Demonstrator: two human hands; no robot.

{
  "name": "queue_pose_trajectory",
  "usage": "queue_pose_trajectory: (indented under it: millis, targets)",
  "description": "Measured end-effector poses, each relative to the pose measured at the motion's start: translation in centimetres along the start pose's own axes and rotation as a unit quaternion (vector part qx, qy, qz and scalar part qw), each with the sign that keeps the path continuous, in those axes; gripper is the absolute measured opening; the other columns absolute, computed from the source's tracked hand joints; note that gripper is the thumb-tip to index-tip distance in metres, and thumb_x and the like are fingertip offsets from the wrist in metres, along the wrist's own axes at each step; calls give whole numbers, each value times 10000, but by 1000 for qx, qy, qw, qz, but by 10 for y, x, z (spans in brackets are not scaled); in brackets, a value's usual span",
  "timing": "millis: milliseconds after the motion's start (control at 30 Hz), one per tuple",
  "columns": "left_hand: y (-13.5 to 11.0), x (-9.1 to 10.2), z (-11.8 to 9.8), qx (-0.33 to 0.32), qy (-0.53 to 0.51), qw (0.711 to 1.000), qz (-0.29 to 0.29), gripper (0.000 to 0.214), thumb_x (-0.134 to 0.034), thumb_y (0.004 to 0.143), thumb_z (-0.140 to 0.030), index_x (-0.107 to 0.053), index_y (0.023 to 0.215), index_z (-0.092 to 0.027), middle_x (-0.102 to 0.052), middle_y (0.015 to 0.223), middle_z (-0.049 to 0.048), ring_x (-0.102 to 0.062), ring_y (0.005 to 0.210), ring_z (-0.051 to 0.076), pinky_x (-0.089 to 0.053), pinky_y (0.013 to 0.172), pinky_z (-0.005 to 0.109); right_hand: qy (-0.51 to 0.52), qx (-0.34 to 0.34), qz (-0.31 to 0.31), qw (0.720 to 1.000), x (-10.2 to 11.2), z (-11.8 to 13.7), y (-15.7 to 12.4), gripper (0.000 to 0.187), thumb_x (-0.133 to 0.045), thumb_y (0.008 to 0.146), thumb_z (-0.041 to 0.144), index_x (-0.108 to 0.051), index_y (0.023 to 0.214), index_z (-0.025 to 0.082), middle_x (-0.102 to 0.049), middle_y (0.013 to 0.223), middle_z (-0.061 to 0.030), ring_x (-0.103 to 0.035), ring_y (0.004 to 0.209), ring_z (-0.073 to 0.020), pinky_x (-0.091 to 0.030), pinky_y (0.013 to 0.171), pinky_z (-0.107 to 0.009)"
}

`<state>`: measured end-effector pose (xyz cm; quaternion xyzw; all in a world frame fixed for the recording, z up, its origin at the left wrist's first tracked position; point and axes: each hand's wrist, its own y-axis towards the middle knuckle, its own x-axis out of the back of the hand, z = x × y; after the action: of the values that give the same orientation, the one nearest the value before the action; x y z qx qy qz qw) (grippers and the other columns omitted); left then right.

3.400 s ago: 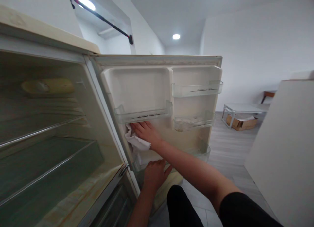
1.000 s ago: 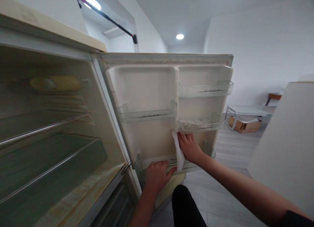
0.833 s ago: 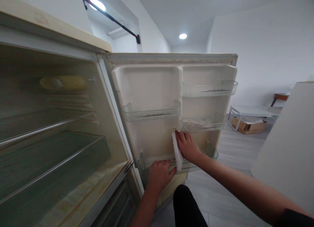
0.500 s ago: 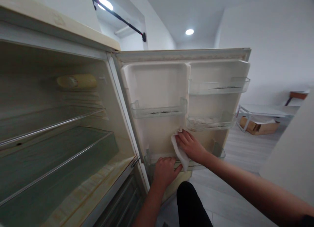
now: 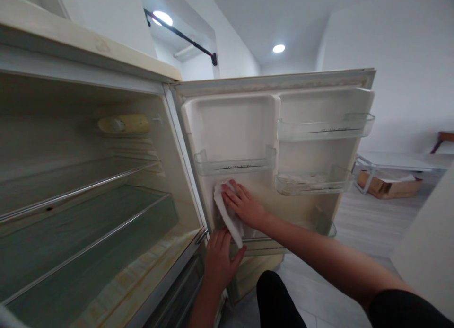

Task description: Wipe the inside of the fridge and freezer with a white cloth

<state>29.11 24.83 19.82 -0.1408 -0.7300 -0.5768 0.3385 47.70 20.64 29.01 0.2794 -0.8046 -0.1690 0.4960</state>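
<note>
My right hand (image 5: 246,206) presses a white cloth (image 5: 229,217) against the inner panel of the open fridge door (image 5: 230,119), just under the upper left door shelf (image 5: 234,166). The cloth hangs down below my fingers toward the bottom door shelf (image 5: 264,247). At the left end of that bottom shelf, my left hand (image 5: 220,258) has its fingers hooked over the rim and its thumb out to the side. The cloth's lower end reaches close to that thumb.
On the left the fridge compartment (image 5: 78,138) stands open, with glass shelves and a yellowed lamp cover (image 5: 124,124). More clear shelves (image 5: 314,183) line the door's right half. A cardboard box (image 5: 390,185) sits under a white table (image 5: 400,161). My knee (image 5: 276,297) is below the door.
My right hand and the cloth have slid left across the door panel, toward the hinge side. My left hand has shifted left along the bottom shelf. The view has turned slightly left.
</note>
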Motion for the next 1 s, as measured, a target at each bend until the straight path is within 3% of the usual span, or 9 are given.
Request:
queue_pose_trajectory:
  millis: [133, 233, 367, 433, 533, 633, 767, 867, 1000]
  targets:
    - [-5, -3, -3, 1, -9, 1000, 7, 201, -612, 952, -413, -595, 960, -213, -673, 909, 46, -633, 954, 246, -347, 1157, 504, -32, -2, 36, 999, -19, 19, 21, 606, -403, 1002, 175, -313, 1587, 46, -173, 1693, -163, -176, 1571, -307, -252, 1284, -480]
    - [-5, -1, -3, -5, -2, 1000, 26, 208, -607, 956, -405, -584, 865, -219, -634, 806, 19, -616, 875, 226, -358, 1143, 491, -64, 17, 80, 995, -25, 21, 16, 597, -361, 1014, 181, -304, 1598, 72, -171, 1700, -132, -170, 1576, -277, -241, 1289, -447]
    - [-3, 3, -2, -13, -3, 999, 38, 197, -601, 961, -393, -590, 877, -215, -639, 809, 14, -607, 872, 224, -358, 1134, 493, -61, 130, 124, 982, -21, -7, -18, 588, -347, 1029, 176, -279, 1610, 228, -132, 1717, -26, -155, 1581, -223, -257, 1262, -491]
    - [-2, 5, -1, -16, -8, 999, 37, 186, -602, 960, -390, -591, 888, -219, -644, 814, 12, -607, 874, 225, -360, 1130, 492, -47, 153, 134, 978, -14, -30, -44, 595, -360, 1024, 160, -278, 1602, 277, -147, 1713, 23, -146, 1581, -184, -249, 1258, -492]
    - [-2, 4, -1, -17, -11, 999, 34, 190, -607, 958, -393, -581, 868, -227, -647, 806, 6, -611, 859, 221, -362, 1130, 492, -32, 113, 136, 984, 4, -66, -90, 660, -409, 983, 103, -281, 1596, 311, -182, 1702, 62, -139, 1580, -163, -325, 1208, -458]
    - [-2, 2, 0, -19, -8, 999, 28, 198, -616, 951, -397, -573, 852, -232, -649, 791, 2, -616, 845, 221, -364, 1128, 492, -44, 39, 151, 987, 27, -96, -141, 769, -415, 920, -8, -286, 1590, 349, -231, 1689, 67, -245, 1546, -169, -462, 1017, -372]
    - [1, -4, 1, -29, 0, 999, 17, 191, -623, 947, -403, -580, 863, -238, -659, 787, 1, -621, 824, 223, -372, 1109, 494, -65, 0, 168, 984, 49, -124, -190, 577, -443, 941, 16, -521, 1457, 263, -490, 1557, -67, -469, 1395, -248, -425, 1031, -432]
    - [2, -8, 0, -28, 8, 1000, 5, 193, -628, 943, -401, -577, 852, -238, -654, 775, 1, -619, 812, 227, -374, 1099, 496, -80, -54, 208, 973, 53, -133, -197, 324, -506, 935, 65, -703, 1181, 137, -671, 1271, -178, -604, 1202, -287, -437, 1027, -452]
    - [4, -10, -3, -28, 8, 1000, -2, 191, -630, 942, -396, -575, 850, -238, -652, 769, -4, -622, 809, 227, -363, 1102, 497, -50, -182, 301, 935, 45, -123, -172, 216, -634, 867, 164, -745, 1039, 92, -724, 1077, -196, -684, 1056, -317, -516, 915, -423]
